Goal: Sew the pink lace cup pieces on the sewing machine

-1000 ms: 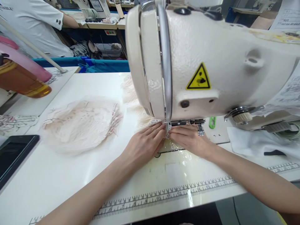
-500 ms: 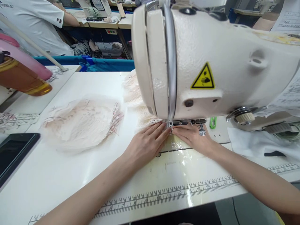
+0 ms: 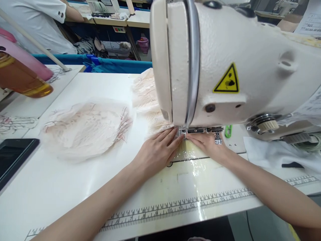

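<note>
A cream sewing machine [image 3: 225, 63] fills the upper right of the head view. My left hand [image 3: 156, 150] lies flat on the table, fingers stretched toward the presser foot [image 3: 184, 133], pressing a pale lace strip [image 3: 147, 100] that runs back under the machine head. My right hand [image 3: 207, 144] rests beside it on the right, fingers together and pointing left at the foot, fingertips nearly touching those of the left hand. The needle is hidden behind the machine head.
A stack of pale lace pieces [image 3: 85, 129] lies at the left of the white table [image 3: 62, 187]. A dark tablet [image 3: 12, 159] sits at the left edge, an amber bottle [image 3: 22, 82] above it. A printed ruler [image 3: 175, 209] runs along the front edge. Another person in a white shirt [image 3: 32, 23] stands behind.
My fingertips have crept forward closer under the machine head, and the small white lace end between them is no longer visible. The view has shifted slightly left and down.
</note>
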The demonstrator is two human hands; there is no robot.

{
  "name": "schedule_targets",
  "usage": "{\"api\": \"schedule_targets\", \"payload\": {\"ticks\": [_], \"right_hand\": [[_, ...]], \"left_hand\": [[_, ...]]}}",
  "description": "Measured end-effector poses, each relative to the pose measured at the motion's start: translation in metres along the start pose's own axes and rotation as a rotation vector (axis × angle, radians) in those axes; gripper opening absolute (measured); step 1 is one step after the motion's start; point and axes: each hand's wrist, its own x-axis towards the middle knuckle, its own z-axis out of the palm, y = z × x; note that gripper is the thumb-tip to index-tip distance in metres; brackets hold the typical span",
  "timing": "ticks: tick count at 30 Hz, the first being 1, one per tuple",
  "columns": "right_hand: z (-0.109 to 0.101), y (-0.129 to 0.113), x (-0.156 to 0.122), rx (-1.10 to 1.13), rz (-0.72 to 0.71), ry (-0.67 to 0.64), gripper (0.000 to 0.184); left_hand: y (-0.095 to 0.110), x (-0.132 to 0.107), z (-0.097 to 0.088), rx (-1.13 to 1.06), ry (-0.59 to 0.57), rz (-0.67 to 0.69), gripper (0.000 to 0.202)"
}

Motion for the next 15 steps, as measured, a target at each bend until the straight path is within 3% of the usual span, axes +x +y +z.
{"api": "schedule_targets", "payload": {"ticks": [8, 12, 15], "right_hand": [[0.015, 0.013, -0.011, -0.158, -0.02, -0.036, 0.025], [0.02, 0.016, -0.02, -0.295, -0.084, 0.063, 0.028], [0.017, 0.009, -0.021, -0.28, -0.098, 0.05, 0.03]], "left_hand": [[0.007, 0.005, -0.006, 0.018, 0.064, 0.031, 0.031], [0.011, 0.001, -0.007, 0.082, 0.081, 0.1, 0.034], [0.009, -0.001, -0.005, 0.117, 0.066, 0.074, 0.034]]}}
